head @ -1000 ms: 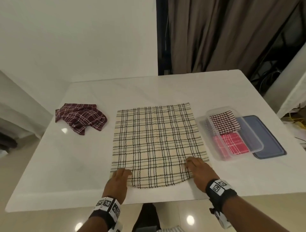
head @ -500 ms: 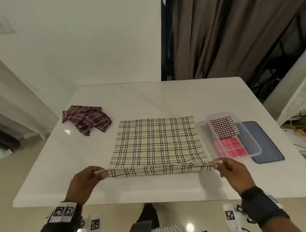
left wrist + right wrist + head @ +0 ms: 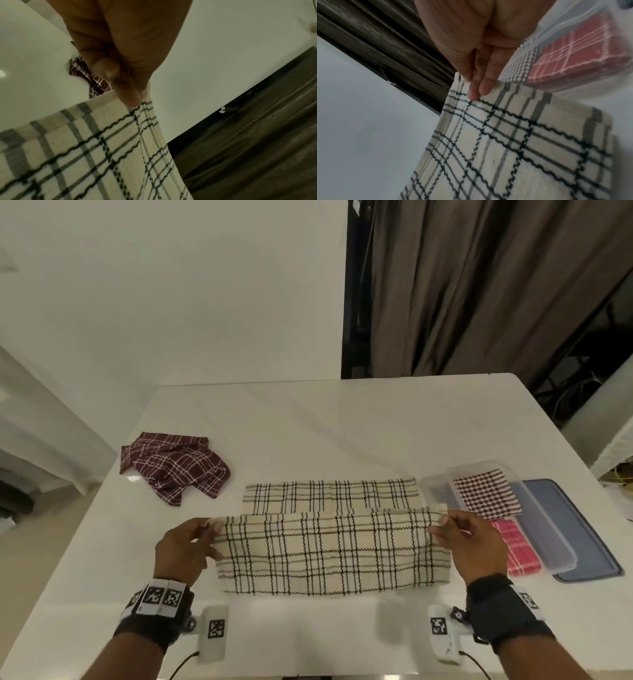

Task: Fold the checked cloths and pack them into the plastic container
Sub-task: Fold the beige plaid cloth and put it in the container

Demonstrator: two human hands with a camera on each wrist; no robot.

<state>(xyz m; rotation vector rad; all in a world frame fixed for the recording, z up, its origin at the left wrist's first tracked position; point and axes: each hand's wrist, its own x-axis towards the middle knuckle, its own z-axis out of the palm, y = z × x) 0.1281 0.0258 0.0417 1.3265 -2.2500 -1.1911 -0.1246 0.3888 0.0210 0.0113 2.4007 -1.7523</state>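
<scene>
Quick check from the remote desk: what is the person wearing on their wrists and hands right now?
Both hands, left hand and right hand, are bare, without gloves. Each wrist carries a black strap: the left strap has a band of white square black-patterned marker tags, the right strap shows similar tags at its side. A white camera module with a marker and thin dark cable hangs under each wrist.

The cream cloth with black and grey check lines (image 3: pixel 329 553) lies on a white desk (image 3: pixel 308 433); the crumpled maroon cloth (image 3: pixel 173 467) has white checks.
</scene>
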